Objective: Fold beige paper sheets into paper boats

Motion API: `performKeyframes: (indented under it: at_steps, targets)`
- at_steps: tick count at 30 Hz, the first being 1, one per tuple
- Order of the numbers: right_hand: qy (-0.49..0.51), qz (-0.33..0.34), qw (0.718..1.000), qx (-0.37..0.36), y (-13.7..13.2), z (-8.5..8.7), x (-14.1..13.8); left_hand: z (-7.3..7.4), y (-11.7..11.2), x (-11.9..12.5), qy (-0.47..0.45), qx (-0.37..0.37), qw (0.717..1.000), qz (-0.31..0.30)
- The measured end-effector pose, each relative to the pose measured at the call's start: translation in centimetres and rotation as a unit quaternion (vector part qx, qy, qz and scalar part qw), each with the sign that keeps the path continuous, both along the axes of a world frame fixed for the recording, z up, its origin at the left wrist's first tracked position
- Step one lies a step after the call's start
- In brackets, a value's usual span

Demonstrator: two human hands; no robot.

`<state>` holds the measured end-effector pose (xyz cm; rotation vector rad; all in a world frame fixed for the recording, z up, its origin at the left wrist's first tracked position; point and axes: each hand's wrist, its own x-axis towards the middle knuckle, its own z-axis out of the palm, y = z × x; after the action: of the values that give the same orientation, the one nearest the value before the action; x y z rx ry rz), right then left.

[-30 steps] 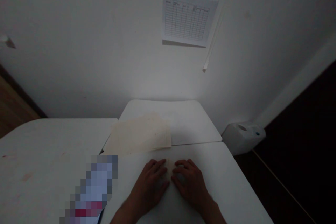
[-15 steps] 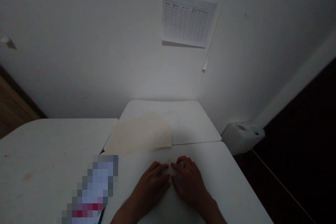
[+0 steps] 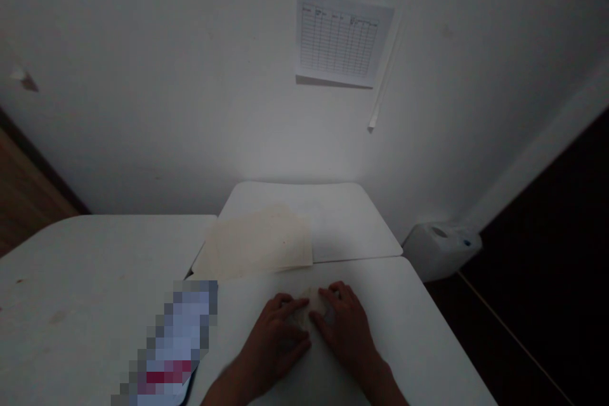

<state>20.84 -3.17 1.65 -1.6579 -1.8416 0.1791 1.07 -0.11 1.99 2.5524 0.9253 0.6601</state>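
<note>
My left hand [image 3: 275, 333] and right hand [image 3: 347, 327], fingers loosely parted, flank a small, pale, thin piece [image 3: 312, 302] on the smooth white surface [image 3: 404, 311]; whether either grips it, I cannot tell.

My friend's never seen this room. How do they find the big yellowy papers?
Look for the white tabletops with rounded corners against the grey wall. Past the person's bare left hand, mostly on the back tabletop, lie the cream-coloured sheets of paper. They're big, flat and cream, unlike the white paper with a printed grid up on the wall.
</note>
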Motion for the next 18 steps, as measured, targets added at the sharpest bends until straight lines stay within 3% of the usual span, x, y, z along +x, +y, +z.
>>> performKeyframes:
  at_steps: [8, 13, 15, 18]
  targets:
    - [0.039, -0.060, 0.997, -0.035, -0.2, 0.3, -1.0, 0.1, -0.2, -0.1, -0.037, -0.030, 0.999, 0.003]
    - [0.108, -0.096, 0.988, -0.050, 0.1, 0.7, -1.4, 0.6, 0.0, 0.0, -0.111, -0.060, 0.992, -0.006]
    - [0.150, -0.088, 0.982, -0.075, 0.4, 1.0, -1.3, 0.6, 0.3, 0.0, -0.155, -0.074, 0.985, 0.012]
    - [0.217, -0.051, 0.970, -0.093, 0.7, 1.3, -1.2, 0.2, 0.7, -0.2, -0.212, -0.055, 0.971, 0.099]
